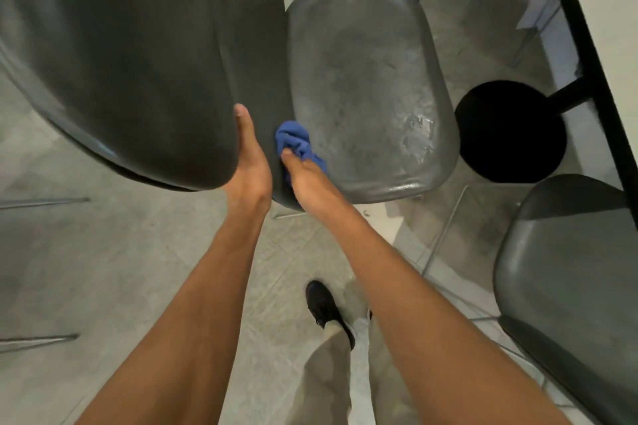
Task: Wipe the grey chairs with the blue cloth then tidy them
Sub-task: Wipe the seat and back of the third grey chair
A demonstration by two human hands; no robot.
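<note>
blue cloth (299, 145) bunched up, pinched in the right hand (305, 179), pressed where the backrest (138, 55) meets the seat (366, 86) of the nearest grey chair, at about 6 o'clock of the seat. fingers mostly hidden under the wad; thumb curls onto it, so the grip reads as a clench round the cloth. left hand (249, 162) lies flat along the backrest's edge, fingers straight, holding nothing; likely bracing the chair so it does not slide or tip under the wiping pressure. seat shows wet streaks and a glossy patch toward 4 o'clock, so the seat looks already wiped and the joint and back appear to be the part in hand. second grey chair (566, 279) stands at 4 o'clock of the first, apart from it, dull, no wet sheen visible. black round table base (511, 131) at 3 o'clock, its post running up to the dark table edge (583, 45). tiled floor (103, 252) below; one black shoe (326, 307) at 6 o'clock.
</note>
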